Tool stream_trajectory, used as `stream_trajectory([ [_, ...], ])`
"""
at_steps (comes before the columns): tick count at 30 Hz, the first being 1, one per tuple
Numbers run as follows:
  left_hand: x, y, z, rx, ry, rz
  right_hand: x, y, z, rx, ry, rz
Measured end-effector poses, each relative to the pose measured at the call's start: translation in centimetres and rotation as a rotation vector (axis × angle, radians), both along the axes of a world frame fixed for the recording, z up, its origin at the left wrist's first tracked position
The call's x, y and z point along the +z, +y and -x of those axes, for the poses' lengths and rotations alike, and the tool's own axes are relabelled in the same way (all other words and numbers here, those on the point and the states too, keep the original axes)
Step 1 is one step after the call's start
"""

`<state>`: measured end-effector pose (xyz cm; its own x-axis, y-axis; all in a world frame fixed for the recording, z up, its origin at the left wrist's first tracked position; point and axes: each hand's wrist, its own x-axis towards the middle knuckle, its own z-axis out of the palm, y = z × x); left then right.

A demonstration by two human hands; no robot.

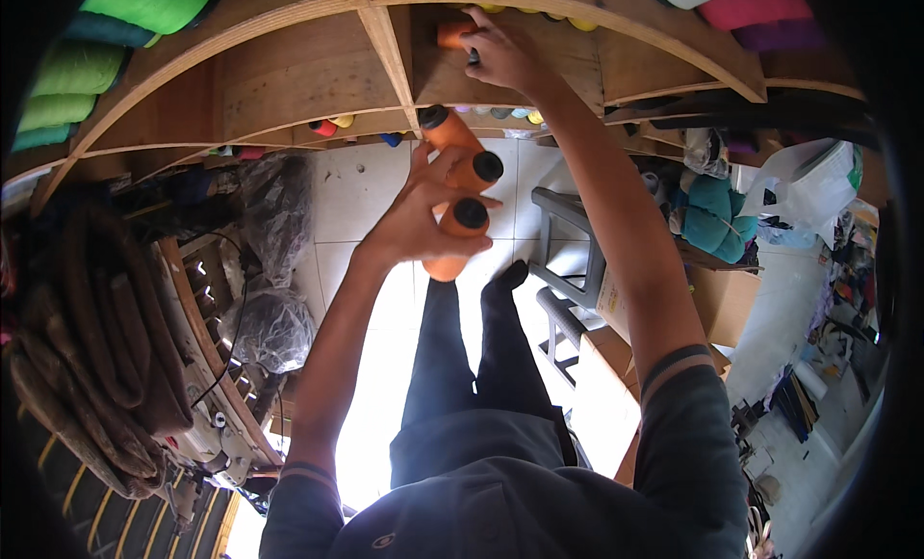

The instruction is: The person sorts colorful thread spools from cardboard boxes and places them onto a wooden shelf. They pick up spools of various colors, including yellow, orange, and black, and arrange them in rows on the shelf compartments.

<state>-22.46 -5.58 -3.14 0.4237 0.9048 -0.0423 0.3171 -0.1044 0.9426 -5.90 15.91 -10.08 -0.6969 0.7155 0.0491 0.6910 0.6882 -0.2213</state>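
My left hand (409,212) is wrapped round three orange thread spools with black ends, held over the floor in front of my legs. One spool (452,133) points up toward the shelf, a second spool (466,171) lies across the fingers, and the lowest spool (445,267) sits between thumb and fingers. Up in a wooden shelf compartment, my right hand (505,56) grips another orange spool (450,33). A small dark tip shows by its fingers; part of that spool is hidden behind the hand.
The wooden shelf (385,49) curves across the top, with green cones (154,15) left and a pink cone (756,5) right. A grey stool (568,241) and cardboard box (722,304) stand right. Brown fabric (125,338) hangs left, near clear plastic bags (274,318).
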Motion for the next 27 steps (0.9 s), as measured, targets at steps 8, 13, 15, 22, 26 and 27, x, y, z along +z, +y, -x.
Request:
stream_trajectory([
  [8,-1.7,3.1,-1.1,-0.005,0.212,0.014,0.0,2.6,2.6,-0.161,-0.162,0.422],
  [13,-2.1,3.4,-1.9,-0.028,0.287,0.043,-1.8,1.9,1.1,-0.144,0.445,0.37],
  [15,-2.3,3.0,-2.1,-0.024,0.294,0.089,-1.7,1.4,2.1,-0.146,0.404,0.317],
  [22,-3.3,-0.1,-1.8,-0.011,0.29,0.202,-3.3,1.0,5.4,-0.206,0.482,0.326],
  [26,-3.7,-1.9,-1.2,-0.004,0.285,0.277,-5.0,1.4,5.2,-0.273,0.412,0.305],
  [27,-3.7,-2.3,-1.0,0.007,0.295,0.297,-4.8,1.6,5.1,-0.276,0.364,0.341],
])
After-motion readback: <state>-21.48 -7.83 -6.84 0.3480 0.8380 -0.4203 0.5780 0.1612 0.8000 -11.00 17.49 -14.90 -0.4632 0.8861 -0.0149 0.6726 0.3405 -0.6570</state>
